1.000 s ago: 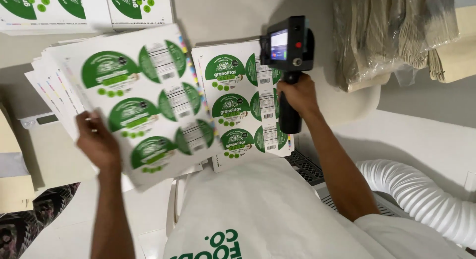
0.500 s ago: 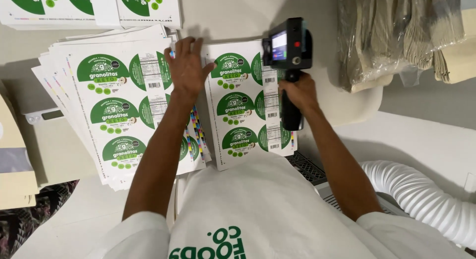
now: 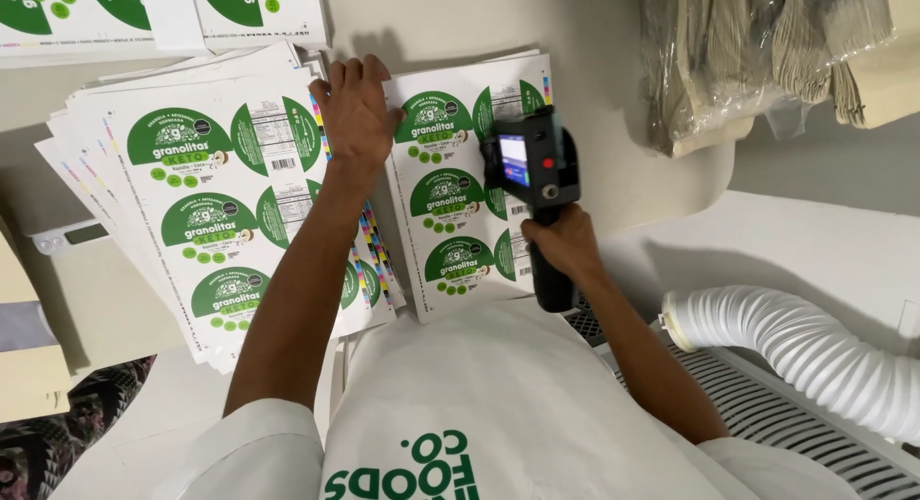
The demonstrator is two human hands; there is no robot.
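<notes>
My left hand [image 3: 353,112] lies flat, fingers spread, across the gap between a fanned stack of printed label sheets [image 3: 206,198] on the left and a smaller stack of label sheets [image 3: 450,189] on the right. The sheets are white with green oval labels. My right hand [image 3: 565,241] grips the handle of a black handheld printer [image 3: 532,165] with a small lit screen. The device hovers over the right edge of the smaller stack.
More green-and-white sheets [image 3: 240,11] lie at the top left. A clear bag of beige paper items [image 3: 757,50] sits top right. A white ribbed hose [image 3: 805,352] runs at the lower right. A small scale [image 3: 72,237] peeks out under the fanned stack.
My left hand set the fanned sheets down and moved up to their top right edge. The handheld printer came down over the smaller stack's right side.
</notes>
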